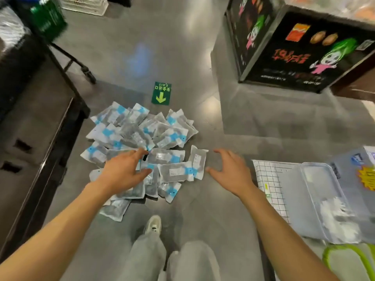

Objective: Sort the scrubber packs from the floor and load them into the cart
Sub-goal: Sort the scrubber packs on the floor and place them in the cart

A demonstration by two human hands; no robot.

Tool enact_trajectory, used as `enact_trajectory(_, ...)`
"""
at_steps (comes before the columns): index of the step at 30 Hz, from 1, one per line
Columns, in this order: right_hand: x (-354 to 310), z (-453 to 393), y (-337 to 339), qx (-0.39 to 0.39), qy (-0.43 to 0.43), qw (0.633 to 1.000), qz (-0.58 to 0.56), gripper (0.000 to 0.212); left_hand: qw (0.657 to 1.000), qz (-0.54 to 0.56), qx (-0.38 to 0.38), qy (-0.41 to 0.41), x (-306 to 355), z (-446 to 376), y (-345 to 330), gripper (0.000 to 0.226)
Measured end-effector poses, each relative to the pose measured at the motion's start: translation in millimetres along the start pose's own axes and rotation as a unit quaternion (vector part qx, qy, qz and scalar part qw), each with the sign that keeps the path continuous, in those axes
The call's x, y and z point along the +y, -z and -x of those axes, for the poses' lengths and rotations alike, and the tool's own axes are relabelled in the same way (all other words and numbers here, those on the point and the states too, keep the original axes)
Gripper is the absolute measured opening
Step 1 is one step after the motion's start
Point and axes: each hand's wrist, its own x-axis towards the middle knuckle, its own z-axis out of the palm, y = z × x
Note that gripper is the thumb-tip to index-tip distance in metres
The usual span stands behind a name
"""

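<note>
A heap of several scrubber packs (142,138), clear pouches with blue and white labels, lies on the grey floor in front of me. My left hand (125,171) reaches over the near side of the heap with fingers spread and holds nothing. My right hand (233,173) hovers just right of the heap, fingers loosely curved, beside one pack (197,161) at the heap's right edge. The black cart (40,138) stands at my left, its flat deck close to the heap.
A black printed display box (294,49) stands at the back right. Clear plastic lidded containers (324,199) and a grid-printed sheet (267,179) sit at my right. A green exit sticker (161,93) marks the floor behind the heap. My shoe (153,225) is below the packs.
</note>
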Motion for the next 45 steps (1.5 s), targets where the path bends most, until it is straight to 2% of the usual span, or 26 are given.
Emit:
enact_trajectory(5,33,-127,-97,-0.044,0.013,0.999,-0.013,0.067,1.000,0.002,0.000,-0.002,-33,-112,-80,0.065)
enact_trajectory(12,102,-282,-309,-0.068,0.078,0.994,0.047,0.068,0.999,0.043,0.009,0.011,-119,-241,-292,0.065)
enact_trajectory(17,144,-361,-444,-0.067,0.105,0.990,0.064,0.069,0.998,0.053,0.018,0.024,-192,-303,-426,0.076)
enact_trajectory(21,163,-405,-515,-0.071,0.138,0.984,0.086,0.070,0.996,0.082,0.027,0.014,-225,-337,-486,0.066)
enact_trajectory(26,174,-435,-550,-0.060,0.170,0.975,0.134,0.075,0.997,0.049,0.053,-0.007,-240,-353,-510,0.081)
enact_trajectory(31,173,-451,-565,-0.121,0.190,0.961,0.161,0.084,0.996,0.045,0.074,-0.013,-244,-355,-512,0.076)
enact_trajectory(35,172,-457,-580,-0.182,0.180,0.950,0.181,0.094,0.993,0.087,0.083,-0.010,-254,-339,-509,0.068)
enact_trajectory(40,174,-466,-595,-0.195,0.164,0.939,0.230,0.099,0.992,0.116,0.050,0.004,-281,-311,-511,0.062)
enact_trajectory(42,175,-469,-597,-0.226,0.149,0.938,0.214,0.095,0.994,0.103,0.011,0.017,-297,-301,-513,0.054)
enact_trajectory(45,177,-465,-597,-0.264,0.142,0.944,0.136,0.066,0.995,0.078,-0.041,0.042,-320,-286,-512,0.053)
